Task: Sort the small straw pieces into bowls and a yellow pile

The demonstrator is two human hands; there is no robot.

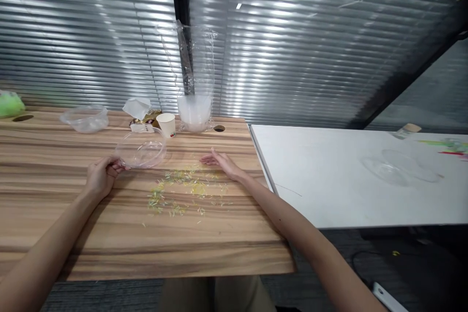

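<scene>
My left hand pinches the near left rim of a clear round plastic bowl, which looks tilted just over the wooden table. Whether the bowl touches the tabletop I cannot tell. To its right, my right hand is held edge-on with fingers stretched out and nothing in them. Many small yellow and green cut pieces, thin like bits of straw, lie scattered on the wood between my hands and nearer to me.
Along the back of the wooden table stand a clear plastic container, a tissue pack, a paper cup and a bag of stacked plastic bowls. An adjoining white table holds clear lids and coloured straws.
</scene>
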